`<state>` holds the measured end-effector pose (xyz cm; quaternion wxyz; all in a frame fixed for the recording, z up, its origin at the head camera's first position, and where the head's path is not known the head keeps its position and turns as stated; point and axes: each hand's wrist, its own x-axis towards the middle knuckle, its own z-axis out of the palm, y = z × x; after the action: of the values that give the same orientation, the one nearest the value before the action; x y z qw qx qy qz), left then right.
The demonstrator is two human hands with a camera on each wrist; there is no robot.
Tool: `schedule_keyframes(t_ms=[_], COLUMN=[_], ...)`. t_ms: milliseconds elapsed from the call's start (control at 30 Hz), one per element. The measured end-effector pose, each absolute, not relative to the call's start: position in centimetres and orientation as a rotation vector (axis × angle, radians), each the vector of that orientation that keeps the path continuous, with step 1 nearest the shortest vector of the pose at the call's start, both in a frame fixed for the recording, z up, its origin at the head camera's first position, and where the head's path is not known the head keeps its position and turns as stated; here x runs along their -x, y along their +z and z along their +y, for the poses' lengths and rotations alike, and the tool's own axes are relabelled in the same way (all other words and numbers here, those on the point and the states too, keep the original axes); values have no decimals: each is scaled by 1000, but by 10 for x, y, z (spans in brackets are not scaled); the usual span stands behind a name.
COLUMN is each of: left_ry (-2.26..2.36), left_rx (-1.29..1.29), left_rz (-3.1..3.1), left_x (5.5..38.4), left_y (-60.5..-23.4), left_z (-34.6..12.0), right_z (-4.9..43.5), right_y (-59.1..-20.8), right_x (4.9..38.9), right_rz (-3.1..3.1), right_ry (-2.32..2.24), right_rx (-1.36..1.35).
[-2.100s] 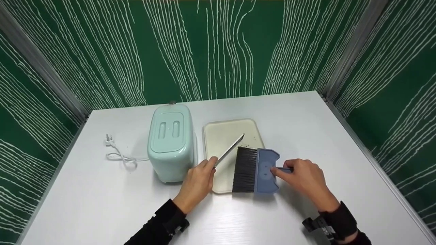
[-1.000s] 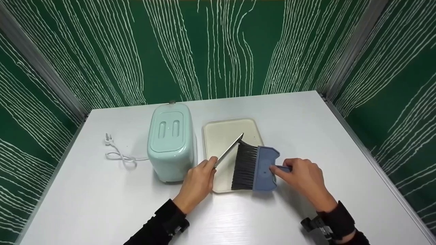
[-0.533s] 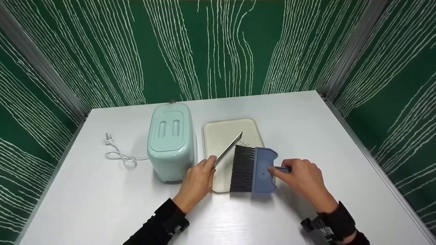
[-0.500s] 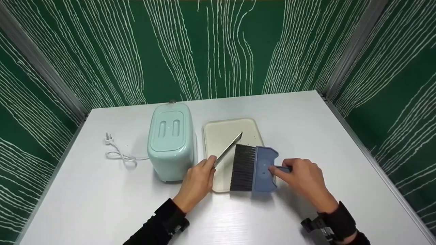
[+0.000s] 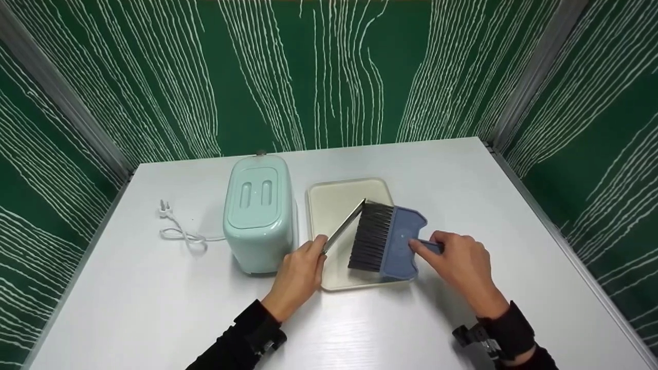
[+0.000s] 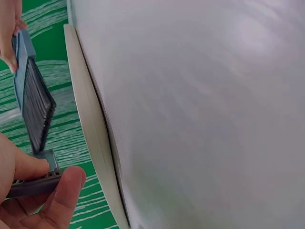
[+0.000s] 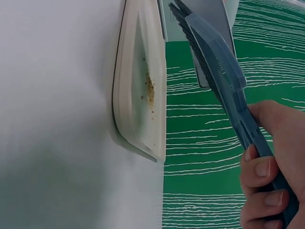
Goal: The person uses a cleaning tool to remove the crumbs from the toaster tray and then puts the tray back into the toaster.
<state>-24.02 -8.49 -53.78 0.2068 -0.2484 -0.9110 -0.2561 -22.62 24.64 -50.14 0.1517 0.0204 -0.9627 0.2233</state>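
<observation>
My left hand (image 5: 300, 277) pinches one end of a thin metal crumb tray (image 5: 345, 225), tilted on its edge over a cream serving tray (image 5: 329, 198). In the left wrist view, thumb and fingers clasp its dark end (image 6: 35, 186). My right hand (image 5: 462, 262) grips the handle of a blue hand brush (image 5: 402, 241) with wide black bristles. The bristles face the crumb tray's flat side, and their far corner meets its upper end. Brown crumbs (image 7: 150, 90) lie in the serving tray, seen in the right wrist view.
A mint-green toaster (image 5: 259, 216) stands left of the serving tray, with two slot-shaped grooves on the side facing up. Its white cord and plug (image 5: 165, 211) lie farther left on the white table (image 5: 442, 169). Green walls with white lines close off the back and sides.
The brush has moved away from me and tilted, bringing its far bristles to the crumb tray's upper end; a second ago they also met there, then drew back. The left hand stays almost still.
</observation>
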Motion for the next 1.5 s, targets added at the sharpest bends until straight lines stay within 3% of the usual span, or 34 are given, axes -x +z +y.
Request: schedule_keyframes(t_ms=[1500], left_ry=[-739], left_rx=[691], left_rz=[-2551], left_x=[240], left_y=[-538], left_z=[-85], right_z=[246], right_y=[-504], right_x=[225], right_rz=[-2870], right_ry=[727], right_rx=[-8])
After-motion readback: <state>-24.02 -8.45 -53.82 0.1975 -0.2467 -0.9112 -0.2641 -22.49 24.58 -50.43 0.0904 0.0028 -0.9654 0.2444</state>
